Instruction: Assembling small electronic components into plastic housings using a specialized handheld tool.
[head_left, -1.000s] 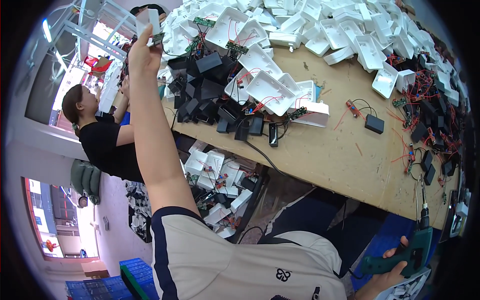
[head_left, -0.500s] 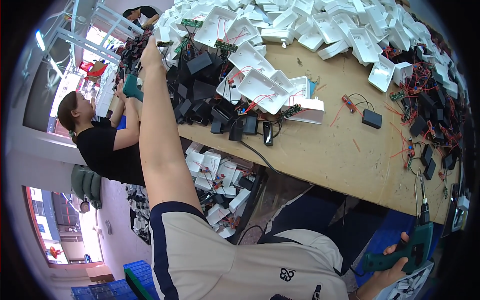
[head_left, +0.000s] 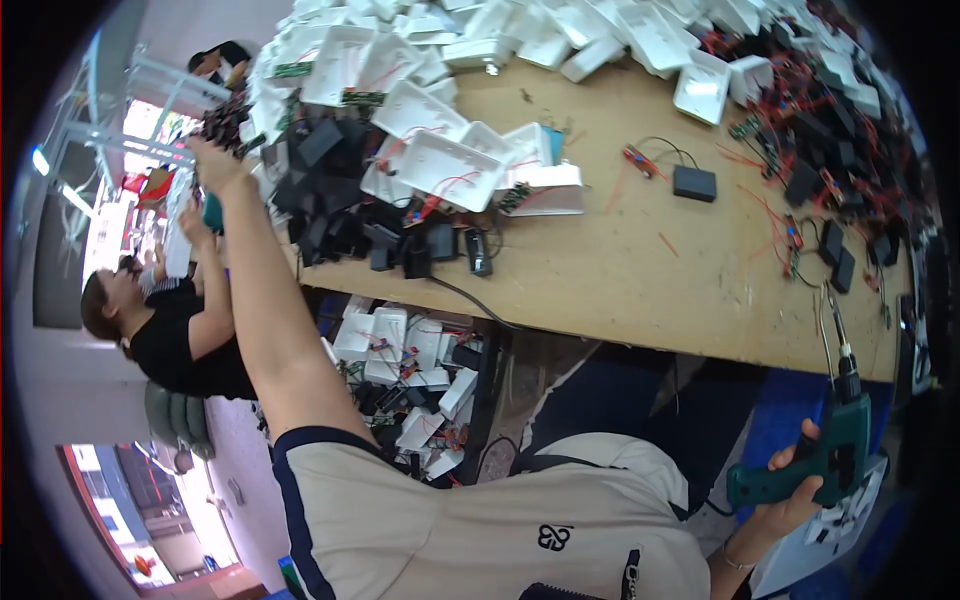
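In my right hand (head_left: pixel 790 497), at the lower right, is a green soldering gun (head_left: pixel 848 442). Fingers wrap round its grip, and its thin metal tip points up over the table's near edge. My left arm stretches far to the upper left. There my left hand (head_left: pixel 222 168) hovers beside the heap of black boxes and white shells; its fingers are small and blurred, so what they hold, if anything, is unclear. Closest to the soldering tip lie small black boxes (head_left: pixel 842 270) with red wires and circuit boards. A single black box (head_left: pixel 694 184) wired to a small board (head_left: pixel 638 161) rests mid-table.
White plastic shells (head_left: pixel 445 170) are heaped along the back of the wooden table (head_left: pixel 560 290). Black boxes (head_left: pixel 325 190) crowd its left end. Below stands a container of shells and boards (head_left: pixel 420 380). At the left a co-worker in black (head_left: pixel 185 340) holds a green tool (head_left: pixel 212 213).
The view has shifted, so the table sits farther left and higher. My left hand has swung left, away from the circuit boards by the shells. My right hand keeps its grip on the soldering gun.
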